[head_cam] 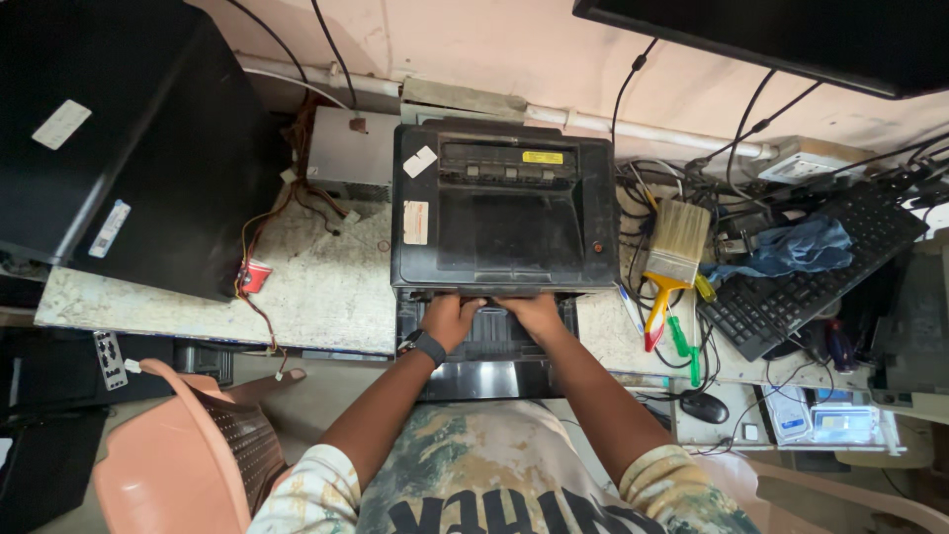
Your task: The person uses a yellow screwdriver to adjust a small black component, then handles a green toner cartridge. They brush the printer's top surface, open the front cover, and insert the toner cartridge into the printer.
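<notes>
Both hands, my left hand [450, 318] and right hand [534, 312], curl their fingers under the front edge of the black printer [502, 206], above its tray [489, 351]. It sits on the desk [326, 287], probably close for reach.

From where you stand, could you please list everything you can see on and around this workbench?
printer: 1, black, centre of bench, front tray open
computer case: 1, black, left
power supply: 1, grey, behind printer's left
paintbrush: 1, yellow handle, right of printer
screwdrivers: 2, green, below brush
cloth: 1, blue, on keyboard
keyboard: 1, black, right
mouse: 1, black, lower right
chair: 1, pink, lower left
left hand: on tray, wristwatch
right hand: on tray
</notes>
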